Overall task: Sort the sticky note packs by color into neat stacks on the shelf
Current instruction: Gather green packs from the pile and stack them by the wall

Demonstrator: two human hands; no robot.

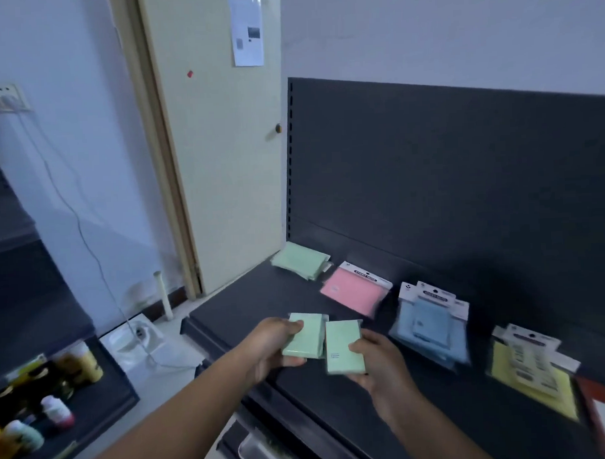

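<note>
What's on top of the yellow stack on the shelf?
A pack showing a white printed label lies askew on the yellow stack. It covers much of the stack, so the packs beneath cannot be counted.

Sticky note stacks (356, 291) in row on shelf (259, 299)

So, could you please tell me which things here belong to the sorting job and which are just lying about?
Job: left-hand pack, right-hand pack, green pile, pink pile, blue pile, yellow pile, shelf.
Lying about: bottles, tray, cable, door notice.
</note>
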